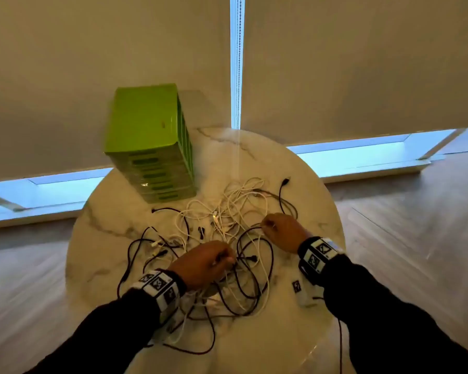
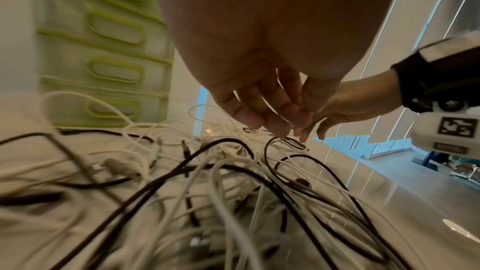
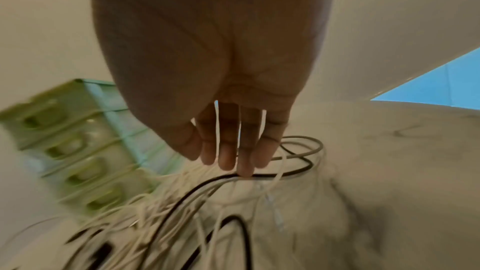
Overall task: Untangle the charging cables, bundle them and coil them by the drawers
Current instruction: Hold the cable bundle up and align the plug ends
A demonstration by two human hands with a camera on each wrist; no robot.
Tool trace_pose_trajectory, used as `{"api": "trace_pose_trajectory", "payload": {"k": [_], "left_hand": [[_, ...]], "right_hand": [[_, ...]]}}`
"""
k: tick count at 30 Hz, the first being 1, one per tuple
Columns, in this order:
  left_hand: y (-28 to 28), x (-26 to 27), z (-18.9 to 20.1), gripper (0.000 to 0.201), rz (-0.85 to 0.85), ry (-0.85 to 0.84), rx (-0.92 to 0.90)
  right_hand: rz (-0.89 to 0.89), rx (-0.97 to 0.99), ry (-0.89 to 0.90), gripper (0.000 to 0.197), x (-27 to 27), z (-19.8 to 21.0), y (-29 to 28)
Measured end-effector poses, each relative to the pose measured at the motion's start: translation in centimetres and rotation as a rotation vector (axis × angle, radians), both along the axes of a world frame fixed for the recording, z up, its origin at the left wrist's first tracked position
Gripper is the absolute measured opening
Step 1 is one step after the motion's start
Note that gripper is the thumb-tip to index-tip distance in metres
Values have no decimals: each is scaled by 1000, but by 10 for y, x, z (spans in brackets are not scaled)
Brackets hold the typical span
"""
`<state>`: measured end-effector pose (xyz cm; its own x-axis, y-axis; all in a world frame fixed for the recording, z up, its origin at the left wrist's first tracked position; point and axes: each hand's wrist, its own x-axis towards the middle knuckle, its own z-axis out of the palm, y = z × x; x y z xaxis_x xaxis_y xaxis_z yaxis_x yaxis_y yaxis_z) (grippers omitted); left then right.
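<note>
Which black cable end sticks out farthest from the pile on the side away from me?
The black plug at the far right of the tangle, beyond the right hand. Its cable arcs up clear of the white cables; the other black ends lie nearer the person.

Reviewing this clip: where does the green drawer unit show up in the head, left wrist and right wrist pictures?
Head: green drawer unit stands at upper left of centre, on the far left part of the marble table.
Left wrist: upper left, its drawer fronts behind the tangled cables.
Right wrist: left of centre, tilted and blurred.
Shared landmark: the cable tangle just in front of the unit.
</note>
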<state>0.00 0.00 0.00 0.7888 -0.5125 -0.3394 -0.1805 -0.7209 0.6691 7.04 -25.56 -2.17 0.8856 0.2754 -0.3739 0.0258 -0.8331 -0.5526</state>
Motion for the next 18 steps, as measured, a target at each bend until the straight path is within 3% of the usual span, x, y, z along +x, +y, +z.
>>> {"api": "trace_pose_trajectory", "payload": {"k": [3,7,13,18], "left_hand": [[-29,35,-14,18,12,20,-10],[-59,66,-21,23,60,31,-51],[-73,81,-39,20,98,59,-111],[-73,81,-47,15,59,57,-67]], "right_hand": [[-146,-77,-78,23,43,-19,-18],[-317,-279,-41,32,76,-37,-38],[-229,-332,-79,25,86,-59,-46],[-274,-236,-59,24,88,-55,-56]]}}
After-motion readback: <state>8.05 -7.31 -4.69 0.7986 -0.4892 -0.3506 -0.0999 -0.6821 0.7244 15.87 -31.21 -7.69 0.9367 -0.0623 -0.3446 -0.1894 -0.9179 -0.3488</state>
